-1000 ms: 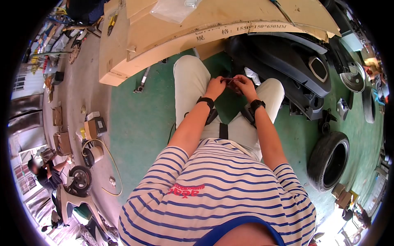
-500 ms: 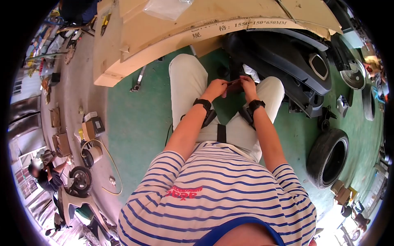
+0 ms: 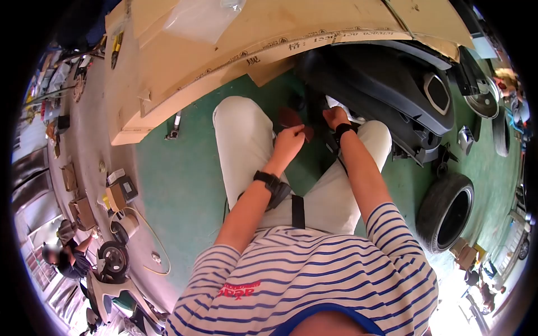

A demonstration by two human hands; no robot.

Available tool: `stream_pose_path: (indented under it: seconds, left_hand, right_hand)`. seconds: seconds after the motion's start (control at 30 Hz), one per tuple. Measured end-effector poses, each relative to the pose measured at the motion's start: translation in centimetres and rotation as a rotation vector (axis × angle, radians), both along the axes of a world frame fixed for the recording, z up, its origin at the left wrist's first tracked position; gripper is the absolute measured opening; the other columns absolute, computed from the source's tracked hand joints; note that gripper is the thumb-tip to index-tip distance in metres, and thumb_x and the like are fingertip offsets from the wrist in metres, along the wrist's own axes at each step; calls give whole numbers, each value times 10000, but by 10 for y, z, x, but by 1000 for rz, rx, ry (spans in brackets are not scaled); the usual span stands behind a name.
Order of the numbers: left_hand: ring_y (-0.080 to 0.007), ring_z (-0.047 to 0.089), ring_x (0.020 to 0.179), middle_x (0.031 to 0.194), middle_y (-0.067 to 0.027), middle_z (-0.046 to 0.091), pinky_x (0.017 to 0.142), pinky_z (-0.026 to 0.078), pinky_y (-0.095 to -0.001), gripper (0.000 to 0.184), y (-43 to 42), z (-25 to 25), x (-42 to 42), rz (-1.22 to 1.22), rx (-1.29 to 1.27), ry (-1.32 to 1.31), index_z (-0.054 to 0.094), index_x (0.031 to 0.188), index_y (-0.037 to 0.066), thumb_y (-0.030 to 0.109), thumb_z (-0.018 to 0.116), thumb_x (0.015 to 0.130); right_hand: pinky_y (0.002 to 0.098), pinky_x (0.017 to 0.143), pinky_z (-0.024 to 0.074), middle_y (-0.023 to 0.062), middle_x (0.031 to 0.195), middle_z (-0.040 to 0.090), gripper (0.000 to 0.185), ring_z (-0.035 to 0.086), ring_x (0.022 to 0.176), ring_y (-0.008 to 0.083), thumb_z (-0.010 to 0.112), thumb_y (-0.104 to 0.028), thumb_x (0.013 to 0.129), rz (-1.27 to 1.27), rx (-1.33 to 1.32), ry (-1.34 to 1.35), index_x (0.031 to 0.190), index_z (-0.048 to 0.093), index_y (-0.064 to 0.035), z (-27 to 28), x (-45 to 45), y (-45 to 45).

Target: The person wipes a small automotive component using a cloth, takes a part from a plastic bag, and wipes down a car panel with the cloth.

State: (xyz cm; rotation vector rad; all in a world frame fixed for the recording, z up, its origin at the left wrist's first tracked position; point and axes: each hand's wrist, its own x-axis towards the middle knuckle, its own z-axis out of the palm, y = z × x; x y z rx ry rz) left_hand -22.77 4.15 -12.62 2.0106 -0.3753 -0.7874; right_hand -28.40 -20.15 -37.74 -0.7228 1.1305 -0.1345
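Observation:
My left hand (image 3: 288,144) is closed on a thin reddish-brown sheet (image 3: 290,117), part of it standing up beyond the fingers. The sheet's exact kind is unclear; it could be sandpaper. To the right, apart from it, my right hand (image 3: 336,116) has its fingers curled in. Whatever that hand may hold is hidden. It is beside a white, crumpled-looking thing (image 3: 335,102) at the edge of a large black vehicle body part (image 3: 381,78). Both hands are between my knees, over the green floor (image 3: 179,190).
A long cardboard box (image 3: 185,84) lies ahead, with a clear plastic bag (image 3: 204,19) and yellow-handled pliers (image 3: 116,49) on it. A metal tool (image 3: 175,126) is on the floor. At right stands a tyre (image 3: 446,213). Another person (image 3: 70,255) is at far left beside a scooter.
My hands have come apart: the left moved left and lower with the sheet, while the right let go of it and shifted slightly toward the black part. The view has tilted a little.

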Motion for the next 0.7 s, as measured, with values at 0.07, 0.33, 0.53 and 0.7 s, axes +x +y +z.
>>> stream_pose_path:
  seconds: [0.07,0.33,0.53,0.7]
  left_hand:
    - [-127,541,573,710,-123,630,559,423,-266,354,1,2,-1,1,-12,49,587,1103,5,182,490,812]
    - [-66,448,549,626,-13,547,512,373,-237,348,-4,1,-2,-20,-12,268,572,1134,14,152,493,824]
    - [-302,592,614,711,-211,592,581,440,-342,328,-9,5,-3,10,0,184,593,1072,14,193,504,812]
    - [-306,586,607,708,-209,582,563,435,-333,319,-11,10,-3,34,-21,169,589,1072,10,193,516,820]
  right_hand:
    - [389,750,497,135,857,569,139,578,844,303,534,-152,824,285,-242,-66,864,528,-19,-26,1,-7]
    - [375,802,470,113,860,545,256,550,857,276,489,-271,898,-412,450,95,926,499,-16,23,30,-8]
    - [307,667,448,28,755,544,261,537,712,186,542,-347,864,-257,443,162,852,528,-87,30,31,-7]
    - [286,537,356,-12,634,460,230,434,570,137,557,-347,844,-297,402,53,756,493,-144,10,27,-12]
